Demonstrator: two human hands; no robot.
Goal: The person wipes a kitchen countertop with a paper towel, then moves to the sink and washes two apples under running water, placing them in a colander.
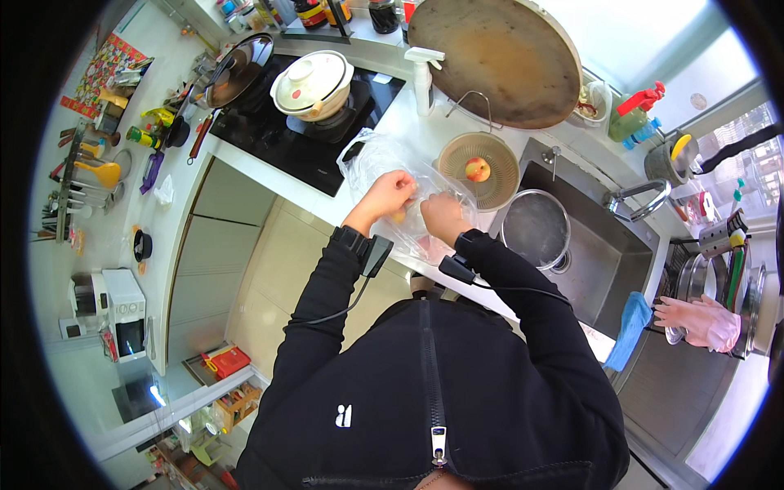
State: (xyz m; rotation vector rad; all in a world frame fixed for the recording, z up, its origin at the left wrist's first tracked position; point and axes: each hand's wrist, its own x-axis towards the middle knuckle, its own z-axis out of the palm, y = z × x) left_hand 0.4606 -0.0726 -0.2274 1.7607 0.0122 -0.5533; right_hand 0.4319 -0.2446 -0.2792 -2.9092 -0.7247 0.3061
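A clear plastic bag lies on the white counter between the cooktop and the sink, with something yellowish and something pinkish showing through it. My left hand pinches the bag's film near its middle, fingers bent. Just to the right, my right hand is closed on another part of the same bag, knuckles up. Behind the right hand stands a beige plastic colander, and one red-and-yellow fruit, like a peach or nectarine, rests inside it. What sits between my fingertips is partly hidden.
A lidded ceramic pot stands on the black cooktop. A white spray bottle and a large round board are behind the colander. Right of my right hand, a round metal basin sits in the sink, near the faucet.
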